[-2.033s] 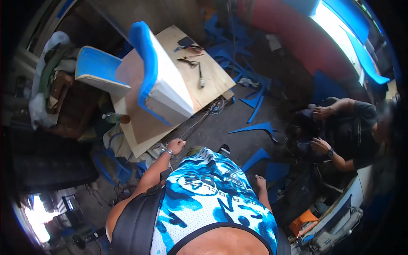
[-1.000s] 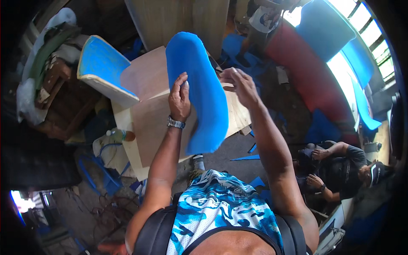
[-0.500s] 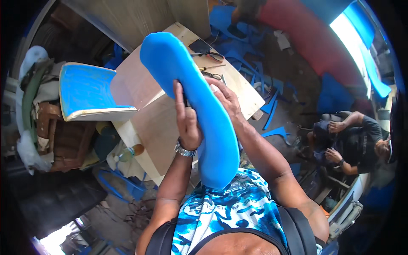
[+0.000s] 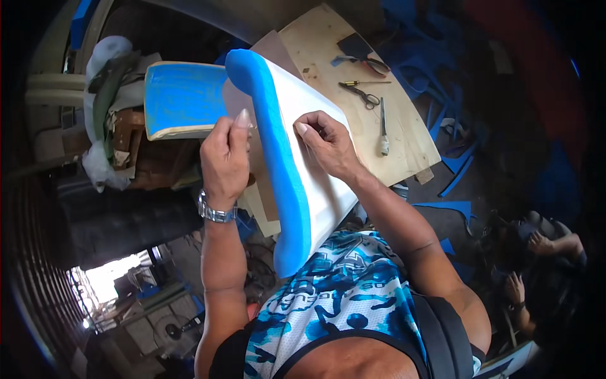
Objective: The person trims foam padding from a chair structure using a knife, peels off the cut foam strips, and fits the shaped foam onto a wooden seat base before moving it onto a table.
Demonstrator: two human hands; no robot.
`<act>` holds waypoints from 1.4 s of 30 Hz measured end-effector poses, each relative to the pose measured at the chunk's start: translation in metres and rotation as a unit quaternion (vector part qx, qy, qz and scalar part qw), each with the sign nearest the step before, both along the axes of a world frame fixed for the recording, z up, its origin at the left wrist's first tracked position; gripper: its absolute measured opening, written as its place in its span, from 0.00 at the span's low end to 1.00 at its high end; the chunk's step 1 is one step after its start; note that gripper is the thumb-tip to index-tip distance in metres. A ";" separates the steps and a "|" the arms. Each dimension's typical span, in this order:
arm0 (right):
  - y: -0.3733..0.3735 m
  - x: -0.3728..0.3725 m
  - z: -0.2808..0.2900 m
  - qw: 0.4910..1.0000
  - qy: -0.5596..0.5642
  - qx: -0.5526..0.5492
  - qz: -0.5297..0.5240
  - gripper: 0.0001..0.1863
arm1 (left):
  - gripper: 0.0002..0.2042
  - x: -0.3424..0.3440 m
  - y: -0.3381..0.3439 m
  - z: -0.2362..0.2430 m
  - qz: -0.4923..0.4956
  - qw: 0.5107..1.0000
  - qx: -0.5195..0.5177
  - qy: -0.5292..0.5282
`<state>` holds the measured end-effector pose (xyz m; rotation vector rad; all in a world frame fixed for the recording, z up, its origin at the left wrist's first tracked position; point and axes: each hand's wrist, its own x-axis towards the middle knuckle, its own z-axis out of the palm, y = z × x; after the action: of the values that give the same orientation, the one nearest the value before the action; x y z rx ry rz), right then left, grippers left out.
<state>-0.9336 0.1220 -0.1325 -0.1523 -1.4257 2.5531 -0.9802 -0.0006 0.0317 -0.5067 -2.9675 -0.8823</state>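
A padded piece with a thick blue foam edge (image 4: 285,161) and a smooth white face (image 4: 297,85) stands slanted in front of my chest, its lower end close to my shirt. My left hand (image 4: 226,155), with a metal watch at the wrist, is closed just left of the foam, apart from it. Its thumb and fingers pinch together, with a tiny pale bit at the tips that is too small to name. My right hand (image 4: 328,144) is curled over the white face, thumb and forefinger pinched near the foam border. What those fingers hold, if anything, is hidden.
On the wooden table (image 4: 404,148) lie pliers (image 4: 374,63), a screwdriver (image 4: 366,83), scissors (image 4: 363,96) and a slim knife-like tool (image 4: 383,129). A blue-covered L-shaped piece (image 4: 186,98) is at the left. Blue offcuts (image 4: 457,170) litter the floor; another person's hand (image 4: 540,243) shows at right.
The padded piece has turned, so its white face shows instead of the broad blue side. My left hand has come off it and closed; my right hand has moved onto the white face.
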 end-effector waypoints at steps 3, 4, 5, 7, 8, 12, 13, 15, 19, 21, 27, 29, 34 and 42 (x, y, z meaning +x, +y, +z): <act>0.004 -0.001 0.001 0.999 0.008 0.000 0.036 0.09 | 0.25 -0.005 0.016 0.006 -0.018 0.993 -0.108 -0.037; 0.004 -0.002 0.001 0.999 0.015 0.003 0.036 0.09 | 0.25 -0.006 0.021 0.005 -0.027 0.990 -0.135 -0.026; 0.004 -0.002 0.001 0.999 0.017 -0.001 0.041 0.09 | 0.25 -0.007 0.025 0.005 -0.037 0.986 -0.163 -0.014; 0.005 -0.004 -0.002 0.999 0.014 -0.006 0.046 0.08 | 0.27 -0.010 0.036 0.008 -0.027 0.978 -0.207 -0.010; 0.005 -0.005 -0.002 0.999 0.017 -0.009 0.049 0.08 | 0.29 -0.011 0.038 0.009 -0.019 0.971 -0.238 -0.029; 0.004 -0.006 -0.005 0.997 0.021 -0.011 0.072 0.10 | 0.31 -0.014 0.056 0.011 -0.006 0.931 -0.357 -0.078; 0.003 -0.006 -0.006 0.997 0.024 -0.009 0.069 0.11 | 0.31 -0.016 0.055 0.008 -0.005 0.929 -0.362 -0.080; -0.002 -0.009 -0.011 0.998 0.031 -0.009 0.045 0.11 | 0.31 -0.020 0.049 -0.002 -0.021 0.949 -0.305 -0.077; -0.008 -0.007 -0.007 0.998 0.031 0.040 -0.020 0.11 | 0.29 -0.023 0.046 -0.011 -0.020 0.963 -0.251 -0.095; -0.015 -0.007 -0.005 0.997 0.032 0.044 -0.048 0.09 | 0.27 -0.025 0.040 -0.015 -0.019 0.974 -0.209 -0.088; -0.024 -0.006 -0.009 0.988 0.064 0.088 -0.112 0.09 | 0.20 -0.027 0.021 -0.038 -0.019 0.994 -0.021 -0.105; -0.024 -0.007 -0.013 0.989 0.066 0.083 -0.107 0.09 | 0.18 -0.028 0.014 -0.049 0.007 0.987 0.095 -0.132; -0.024 -0.006 -0.014 0.990 0.058 0.082 -0.098 0.09 | 0.15 -0.030 0.009 -0.046 0.070 0.941 0.205 -0.262; -0.029 -0.009 -0.011 0.982 0.068 0.082 -0.155 0.08 | 0.22 -0.009 0.055 -0.029 -0.090 0.910 -0.379 0.145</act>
<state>-0.9424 0.0935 -0.1436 -0.1552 -1.4270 2.1461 -0.9897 0.0543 0.0028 -0.8332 -2.8940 0.3818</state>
